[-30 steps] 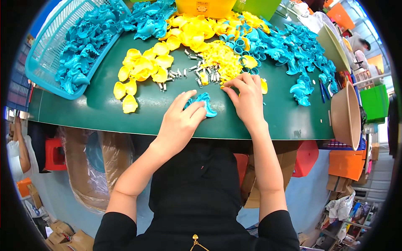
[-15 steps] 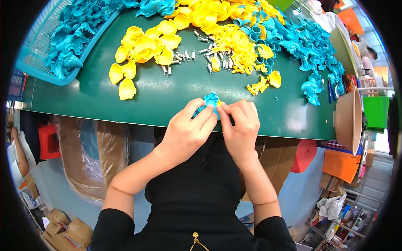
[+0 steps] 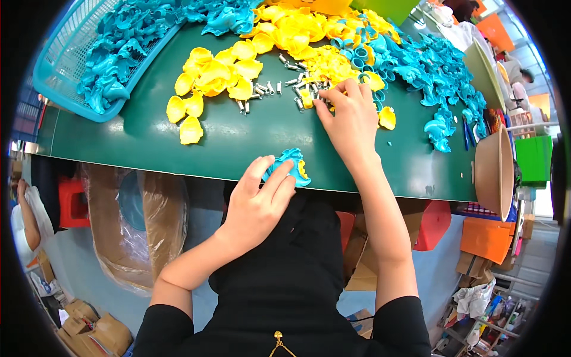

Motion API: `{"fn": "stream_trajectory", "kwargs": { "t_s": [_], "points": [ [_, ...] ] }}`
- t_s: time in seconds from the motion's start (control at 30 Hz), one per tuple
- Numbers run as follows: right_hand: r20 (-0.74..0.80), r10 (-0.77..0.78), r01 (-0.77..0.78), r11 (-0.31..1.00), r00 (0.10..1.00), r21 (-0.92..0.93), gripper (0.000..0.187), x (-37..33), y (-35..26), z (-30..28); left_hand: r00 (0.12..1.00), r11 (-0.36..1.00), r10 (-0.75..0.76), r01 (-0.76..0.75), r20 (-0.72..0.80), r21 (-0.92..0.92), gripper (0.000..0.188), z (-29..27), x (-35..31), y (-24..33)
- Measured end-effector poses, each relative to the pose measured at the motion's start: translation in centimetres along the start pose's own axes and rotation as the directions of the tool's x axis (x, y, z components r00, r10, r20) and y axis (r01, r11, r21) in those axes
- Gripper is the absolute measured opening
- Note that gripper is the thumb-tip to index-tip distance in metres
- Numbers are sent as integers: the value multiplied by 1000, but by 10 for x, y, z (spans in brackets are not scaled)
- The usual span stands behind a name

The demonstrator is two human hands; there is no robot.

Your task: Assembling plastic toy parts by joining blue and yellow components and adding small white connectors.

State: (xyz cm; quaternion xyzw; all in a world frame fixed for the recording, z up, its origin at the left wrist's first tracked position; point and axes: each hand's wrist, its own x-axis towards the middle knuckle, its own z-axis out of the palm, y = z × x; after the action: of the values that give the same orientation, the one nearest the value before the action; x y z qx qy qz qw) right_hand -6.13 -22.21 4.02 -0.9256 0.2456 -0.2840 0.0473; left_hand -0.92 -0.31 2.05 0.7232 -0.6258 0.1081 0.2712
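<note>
Near the front edge of the table, my left hand (image 3: 262,199) is closed on a blue plastic piece (image 3: 284,165) with a wavy edge. A small yellow part (image 3: 303,170) sits in the right side of that piece. My right hand (image 3: 352,122) is farther out, over the small metal springs (image 3: 299,105) and beside the heap of small yellow parts (image 3: 330,66). Its thumb and forefinger come close together at the springs. Whatever lies between those fingertips is too small to make out.
Yellow cupped shells (image 3: 217,74) spread left of the springs. Blue rings (image 3: 360,53) and a pile of blue pieces (image 3: 440,71) lie right. A blue basket (image 3: 56,89) of blue pieces stands far left. A tan tub (image 3: 493,172) is at the right edge.
My right hand has left the blue piece and moved forward to the springs. My left hand keeps the piece, now slightly lower and turned, with more of the yellow part showing.
</note>
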Motion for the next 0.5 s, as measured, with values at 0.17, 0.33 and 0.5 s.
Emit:
{"fn": "stream_trajectory", "kwargs": {
  "t_s": [0.17, 0.33, 0.5],
  "points": [
    [-53, -33, 26, 989, 998, -143, 13, 3, 3, 10, 991, 983, -110, 97, -78, -155, 41, 12, 4, -4],
    [-96, -36, 29, 997, 995, -72, 10, 3, 4, 11, 995, 985, -41, 26, -88, -172, 40, 20, 2, -17],
    [-185, -57, 54, 998, 981, -23, 11, 8, 6, 11, 991, 994, 64, -73, -119, -76, 36, 15, 0, -21]
  ]
}}
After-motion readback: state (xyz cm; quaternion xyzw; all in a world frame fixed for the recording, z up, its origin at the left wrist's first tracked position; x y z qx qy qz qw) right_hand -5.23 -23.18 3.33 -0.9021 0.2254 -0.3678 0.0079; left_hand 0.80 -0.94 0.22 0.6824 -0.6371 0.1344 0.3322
